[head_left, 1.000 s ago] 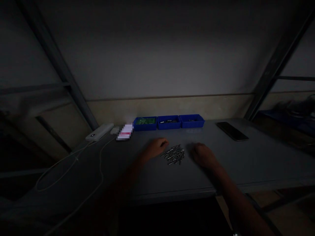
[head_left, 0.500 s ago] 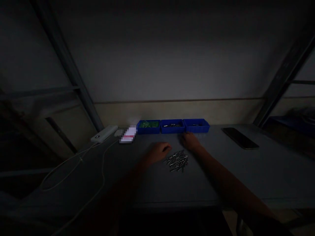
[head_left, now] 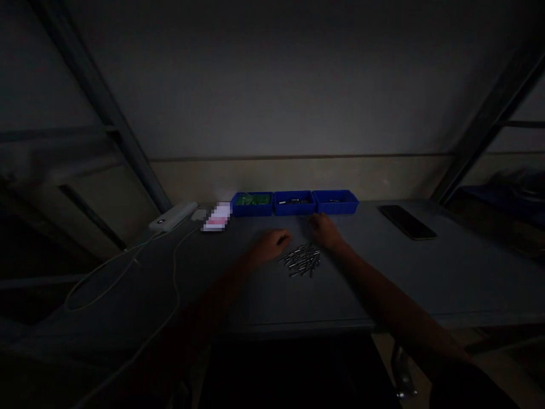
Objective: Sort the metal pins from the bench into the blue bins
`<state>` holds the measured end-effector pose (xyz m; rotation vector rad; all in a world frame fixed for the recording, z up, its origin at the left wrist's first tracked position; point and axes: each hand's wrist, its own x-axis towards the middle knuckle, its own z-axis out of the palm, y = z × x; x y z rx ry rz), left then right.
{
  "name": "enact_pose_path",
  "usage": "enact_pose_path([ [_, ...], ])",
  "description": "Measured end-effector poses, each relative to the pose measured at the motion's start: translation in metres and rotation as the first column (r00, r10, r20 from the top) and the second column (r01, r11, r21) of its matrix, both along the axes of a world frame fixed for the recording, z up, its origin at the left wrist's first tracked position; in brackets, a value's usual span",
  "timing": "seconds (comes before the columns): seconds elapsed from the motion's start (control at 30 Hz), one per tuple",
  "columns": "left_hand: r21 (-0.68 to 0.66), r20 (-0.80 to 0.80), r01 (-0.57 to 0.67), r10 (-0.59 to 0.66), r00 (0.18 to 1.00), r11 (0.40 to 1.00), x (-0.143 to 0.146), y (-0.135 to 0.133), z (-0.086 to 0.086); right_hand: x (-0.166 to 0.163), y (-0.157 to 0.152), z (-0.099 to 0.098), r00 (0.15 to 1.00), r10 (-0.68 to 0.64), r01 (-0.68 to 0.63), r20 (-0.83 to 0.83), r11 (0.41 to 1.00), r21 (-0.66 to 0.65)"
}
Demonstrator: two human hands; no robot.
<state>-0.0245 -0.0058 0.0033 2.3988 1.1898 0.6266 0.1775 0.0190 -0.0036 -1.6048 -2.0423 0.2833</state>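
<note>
A loose pile of slim metal pins (head_left: 300,261) lies on the grey table. My left hand (head_left: 271,244) rests just left of and behind the pile, its fingers curled in. Beyond the pile to the right, my right hand (head_left: 325,229) is closed with the fingertips turned down, close to the front of the bins. Whatever either hand may hold is hidden in the dark. Three blue bins stand in a row at the back: a left bin (head_left: 252,211) with green packets, a middle bin (head_left: 294,210) with small metal parts, and a right bin (head_left: 336,209) with a few small pieces.
A dark phone (head_left: 407,222) lies on the right of the table (head_left: 272,307). At the left are a lit, blurred-out phone (head_left: 217,217), a white power strip (head_left: 174,217) and a trailing white cable (head_left: 175,272). Metal frame posts rise at both sides, and the light is dim.
The whole view has tilted down, so everything sits higher in the picture. Both hands keep nearly the same places beside the pins and bins.
</note>
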Motion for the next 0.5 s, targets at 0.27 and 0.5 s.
enact_pose_path([
  [0.27, 0.017, 0.191, -0.089, 0.084, 0.978, 0.996, 0.003, 0.001, -0.005, -0.029, -0.004, -0.006, 0.757, 0.134, -0.204, -0.639, 0.978, -0.038],
  [0.5, 0.11, 0.233, -0.202, 0.173, 0.957, 0.973, -0.001, 0.007, -0.006, -0.037, -0.013, -0.008, 0.717, 0.119, -0.269, -0.687, 0.956, -0.115],
])
